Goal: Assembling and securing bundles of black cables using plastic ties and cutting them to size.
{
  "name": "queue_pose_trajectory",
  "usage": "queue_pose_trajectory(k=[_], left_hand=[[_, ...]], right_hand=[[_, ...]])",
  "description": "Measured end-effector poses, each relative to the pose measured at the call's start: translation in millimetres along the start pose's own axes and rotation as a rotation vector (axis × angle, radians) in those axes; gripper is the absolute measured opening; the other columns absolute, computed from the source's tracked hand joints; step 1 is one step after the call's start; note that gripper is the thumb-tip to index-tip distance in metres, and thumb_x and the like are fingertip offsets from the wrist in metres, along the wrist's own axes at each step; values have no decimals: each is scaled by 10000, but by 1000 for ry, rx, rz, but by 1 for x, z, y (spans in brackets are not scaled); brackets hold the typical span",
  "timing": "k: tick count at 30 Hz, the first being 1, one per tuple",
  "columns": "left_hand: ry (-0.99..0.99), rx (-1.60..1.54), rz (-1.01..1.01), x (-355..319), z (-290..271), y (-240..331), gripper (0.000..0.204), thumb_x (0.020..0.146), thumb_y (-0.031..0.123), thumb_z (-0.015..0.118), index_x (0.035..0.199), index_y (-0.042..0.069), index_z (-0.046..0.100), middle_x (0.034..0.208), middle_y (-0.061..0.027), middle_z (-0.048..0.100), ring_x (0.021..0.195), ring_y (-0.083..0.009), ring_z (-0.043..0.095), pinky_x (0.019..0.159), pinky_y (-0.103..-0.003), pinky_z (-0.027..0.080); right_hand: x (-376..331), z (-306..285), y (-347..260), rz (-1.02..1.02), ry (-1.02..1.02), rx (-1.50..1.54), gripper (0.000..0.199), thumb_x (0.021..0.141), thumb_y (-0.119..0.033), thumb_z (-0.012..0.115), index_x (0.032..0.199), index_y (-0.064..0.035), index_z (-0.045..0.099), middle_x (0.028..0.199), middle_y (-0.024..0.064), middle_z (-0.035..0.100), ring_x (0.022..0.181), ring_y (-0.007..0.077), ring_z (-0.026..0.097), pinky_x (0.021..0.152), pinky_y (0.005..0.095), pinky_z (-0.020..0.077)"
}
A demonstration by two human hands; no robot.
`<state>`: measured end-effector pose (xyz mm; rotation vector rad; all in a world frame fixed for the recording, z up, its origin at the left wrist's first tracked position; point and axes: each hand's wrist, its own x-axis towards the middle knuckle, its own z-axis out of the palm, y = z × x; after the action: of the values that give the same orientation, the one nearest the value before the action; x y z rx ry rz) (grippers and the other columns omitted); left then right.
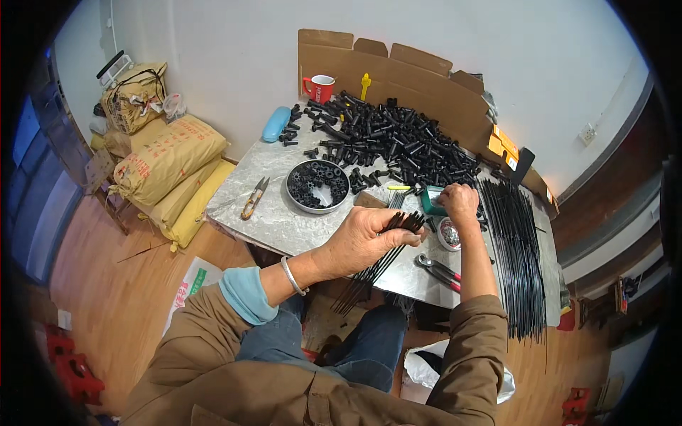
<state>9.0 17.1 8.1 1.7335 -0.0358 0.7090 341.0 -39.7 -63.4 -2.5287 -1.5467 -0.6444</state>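
Note:
My left hand (352, 245) is closed round a bundle of thin black rods (373, 278), whose far ends stick out past my thumb while their long ends slope down over the table edge toward my knees. To its right, my right hand (462, 201) reaches down at a small green box (428, 201), with fingers curled together at its rim. Whatever those fingertips pinch is hidden. Just below that hand sits a round white dish (448, 234) of small shiny bits. Red-handled pincers (439, 271) lie nearer me.
A metal bowl (321, 211) of small black parts stands left of centre, beside thread snips (254, 199). Behind spreads a heap of black bolt-like pieces (405, 138) against a cardboard screen (398, 67). More long black rods (517, 263) cover the right side, overhanging the near edge.

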Motion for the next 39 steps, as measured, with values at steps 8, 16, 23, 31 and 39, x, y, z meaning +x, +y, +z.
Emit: queue_pose_trajectory(k=[8, 16, 23, 31, 39], left_hand=[[9, -41, -51, -2, 7, 0, 182, 912, 121, 622, 1032, -2, 683, 921, -64, 719, 898, -117, 665, 838, -262, 518], [13, -85, -50, -2, 10, 6, 158, 916, 104, 611, 1010, -2, 682, 930, -58, 713, 903, -117, 654, 836, -261, 510], [36, -14, 44, -5, 16, 3, 155, 899, 129, 628, 950, 0, 697, 855, -73, 719, 837, -117, 674, 778, -265, 527], [19, -68, 3, -8, 8, 2, 167, 927, 92, 588, 1032, -2, 676, 934, -54, 709, 891, -113, 652, 833, -258, 509], [33, -103, 16, -7, 9, 2, 167, 928, 104, 586, 1019, -6, 672, 899, -68, 710, 878, -124, 664, 805, -261, 522]], right_hand=[[0, -51, -11, -69, 553, 224, 62, 819, -171, 638, 821, -115, 662, 785, 46, 668, 762, 244, 627, 684, 377, 463], [-30, -222, -132, -365, 384, 814, 35, 812, -19, 660, 846, -18, 672, 763, 76, 663, 692, 142, 630, 660, 265, 499], [-44, -229, -133, -562, 383, 566, 58, 739, -62, 708, 794, -63, 689, 742, 68, 662, 713, 245, 636, 674, 345, 492], [-75, -217, -117, -385, 232, 674, 79, 763, 7, 693, 833, 9, 656, 758, 81, 613, 655, 171, 598, 604, 282, 478], [-103, -215, -116, -212, 184, 790, 103, 770, 25, 693, 866, -6, 674, 696, 34, 540, 580, 94, 486, 526, 237, 391]])
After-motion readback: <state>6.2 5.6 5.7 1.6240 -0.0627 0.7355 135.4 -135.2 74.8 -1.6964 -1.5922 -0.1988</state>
